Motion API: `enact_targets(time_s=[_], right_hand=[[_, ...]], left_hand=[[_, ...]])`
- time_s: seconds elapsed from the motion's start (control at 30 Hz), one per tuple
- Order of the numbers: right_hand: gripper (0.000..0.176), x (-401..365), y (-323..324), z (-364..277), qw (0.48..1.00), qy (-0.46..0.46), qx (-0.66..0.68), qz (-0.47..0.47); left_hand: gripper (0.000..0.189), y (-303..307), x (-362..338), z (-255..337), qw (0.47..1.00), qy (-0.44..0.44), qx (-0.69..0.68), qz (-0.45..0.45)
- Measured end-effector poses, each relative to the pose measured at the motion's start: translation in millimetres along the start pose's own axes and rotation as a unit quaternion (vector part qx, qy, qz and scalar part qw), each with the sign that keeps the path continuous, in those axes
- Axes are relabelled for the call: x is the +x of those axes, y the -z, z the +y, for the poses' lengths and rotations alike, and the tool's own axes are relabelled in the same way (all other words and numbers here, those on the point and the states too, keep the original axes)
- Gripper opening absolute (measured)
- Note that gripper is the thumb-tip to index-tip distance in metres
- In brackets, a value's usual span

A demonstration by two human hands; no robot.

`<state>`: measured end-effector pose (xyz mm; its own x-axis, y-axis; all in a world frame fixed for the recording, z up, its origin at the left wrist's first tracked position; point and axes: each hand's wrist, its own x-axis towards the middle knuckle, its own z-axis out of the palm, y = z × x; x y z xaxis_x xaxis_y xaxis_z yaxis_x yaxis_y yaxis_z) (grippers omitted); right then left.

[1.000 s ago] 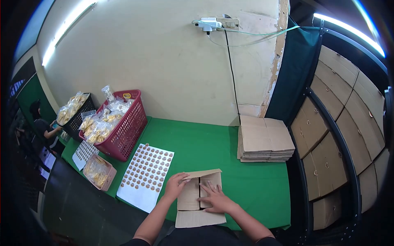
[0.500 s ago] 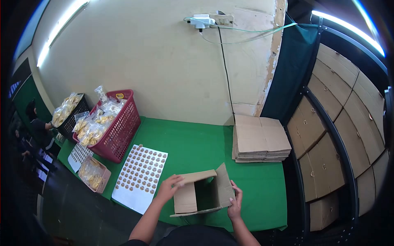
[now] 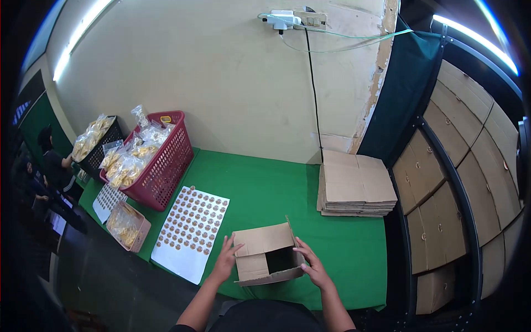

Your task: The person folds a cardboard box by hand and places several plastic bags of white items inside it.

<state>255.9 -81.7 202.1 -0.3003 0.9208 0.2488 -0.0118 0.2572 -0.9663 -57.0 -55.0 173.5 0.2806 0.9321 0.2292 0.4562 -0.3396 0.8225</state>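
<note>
A small cardboard box [image 3: 264, 242] stands on the green table cover, its far and left flaps folded inward and a dark gap showing at the middle right. My left hand [image 3: 225, 259] rests at the box's left side, open, fingers spread and touching the flap edges. At the right side is my right hand [image 3: 313, 266], also open, with its fingers stretched against the right flap and the thumb lower down. To the left of the box lies a white sheet [image 3: 191, 235] with rows of round brown stickers.
A stack of flattened cartons [image 3: 358, 185] lies at the back right. Bagged snacks fill a maroon basket [image 3: 166, 171], a black basket [image 3: 105, 146] and a small pink basket [image 3: 142, 235]. Shelved cardboard boxes [image 3: 442, 227] line the right. A person [image 3: 55, 160] is at far left.
The far flap has come down over the box opening, and the right flap has tilted inward. My right hand has moved up onto the box's right edge; the left has shifted slightly outward.
</note>
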Motion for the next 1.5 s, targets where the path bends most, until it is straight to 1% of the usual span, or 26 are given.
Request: enact_targets(time_s=[0.03,0.07,0.13,0.2,0.27,0.3,0.33,0.37,0.4,0.43,0.53,0.7,0.77,0.8,0.83,0.87,0.93,0.97,1.03,1.07,1.2,1.27,1.3,1.4,1.47,1.5], right_hand=[[0.053,-1,-1,2,1.0,-0.004,-0.007,0.016],[0.053,-1,-2,1,1.0,-0.006,-0.008,0.015],[0.051,-2,-6,-1,0.999,-0.016,-0.005,0.049],[0.05,-2,-11,2,0.998,-0.006,0.001,0.064],[0.048,-3,-14,7,0.997,0.009,0.006,0.081],[0.049,-5,-15,10,0.995,0.034,-0.008,0.095],[0.051,-8,-16,12,0.992,0.059,-0.024,0.111],[0.051,-11,-19,12,0.991,0.061,-0.025,0.113],[0.053,-15,-23,12,0.988,0.075,-0.079,0.114],[0.055,-18,-28,11,0.981,0.088,-0.133,0.114],[0.064,-24,-41,-1,0.965,0.081,-0.223,0.108],[0.057,-26,-35,3,0.97,0.087,-0.191,0.12],[0.05,-24,-33,-4,0.979,0.089,-0.152,0.102],[0.05,-22,-32,-5,0.979,0.092,-0.153,0.103],[0.046,-20,-31,-5,0.977,0.092,-0.173,0.088],[0.041,-18,-30,-5,0.974,0.092,-0.194,0.073],[0.037,-13,-26,-11,0.971,0.085,-0.218,0.056],[0.034,-9,-25,-14,0.967,0.075,-0.24,0.039],[0.034,2,-22,-16,0.952,0.095,-0.289,0.033],[0.033,8,-23,-17,0.934,0.113,-0.338,0.029],[0.034,30,-38,-25,0.934,0.108,-0.339,-0.032],[0.037,41,-43,-32,0.905,0.126,-0.395,-0.098],[0.037,48,-41,-36,0.904,0.127,-0.395,-0.101],[0.04,58,-32,-35,0.916,0.139,-0.365,-0.09],[0.04,55,-27,-17,0.967,0.104,-0.21,-0.101],[0.04,51,-30,-20,0.97,0.094,-0.204,-0.093]], left_hand=[[0.057,5,-1,10,0.991,0.009,-0.126,0.034],[0.057,10,-3,23,0.991,0.011,-0.128,0.034],[0.059,17,-12,55,0.988,-0.091,-0.123,-0.014],[0.055,5,-22,62,0.992,-0.078,-0.097,-0.013],[0.05,-13,-30,39,0.988,0.073,-0.09,-0.107],[0.039,-17,-27,38,0.993,0.091,-0.065,-0.043],[0.039,-15,-22,37,0.993,0.088,-0.064,-0.043],[0.036,-13,-15,37,0.991,0.128,-0.039,-0.003],[0.033,-13,-10,37,0.985,0.169,-0.015,0.037],[0.031,-14,-7,28,0.985,0.165,-0.025,0.052],[0.031,-11,6,26,0.987,0.159,0.025,0.029],[0.023,0,23,23,0.993,0.11,-0.016,0.031],[0.022,8,22,16,0.996,0.078,-0.038,0.026],[0.02,15,22,12,0.997,0.047,-0.061,0.022],[0.019,21,17,6,0.991,0.048,-0.124,0.001],[0.019,30,9,3,0.991,0.046,-0.125,0.001],[0.019,52,-10,7,0.952,0.094,-0.274,-0.096],[0.019,61,-18,11,0.953,0.093,-0.273,-0.095],[0.019,74,-35,16,0.951,0.078,-0.237,-0.185],[0.019,75,-42,15,0.951,0.08,-0.236,-0.182],[0.021,75,-66,1,0.946,0.132,-0.249,-0.163],[0.022,71,-77,-13,0.942,0.135,-0.29,-0.101],[0.022,68,-80,-17,0.942,0.135,-0.291,-0.098],[0.026,59,-81,-25,0.934,0.112,-0.334,-0.057],[0.032,50,-75,-27,0.935,0.122,-0.327,-0.064],[0.046,49,-69,-23,0.944,0.102,-0.302,-0.081]])
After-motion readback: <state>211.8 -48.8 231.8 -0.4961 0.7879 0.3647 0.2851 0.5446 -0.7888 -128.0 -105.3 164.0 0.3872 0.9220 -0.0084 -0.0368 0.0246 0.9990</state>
